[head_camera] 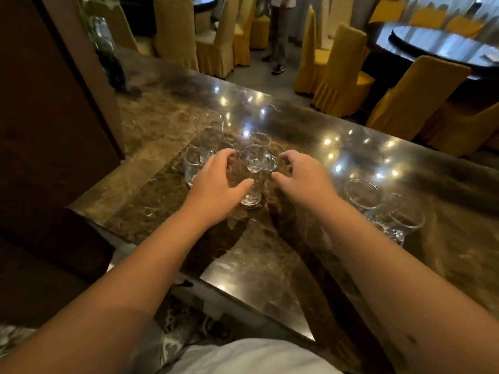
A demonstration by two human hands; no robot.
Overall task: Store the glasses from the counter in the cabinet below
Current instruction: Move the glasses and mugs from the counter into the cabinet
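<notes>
OK, left hand (216, 176) and right hand (299, 176) both spread, flanking the clear stemmed glass (255, 171) on the brown marble counter (256, 265); grip low, avoid neighbours.

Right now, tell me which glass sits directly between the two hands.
The footed glass standing upright between the left hand and right hand. The other glasses stand behind it, further left, or off right.
</notes>
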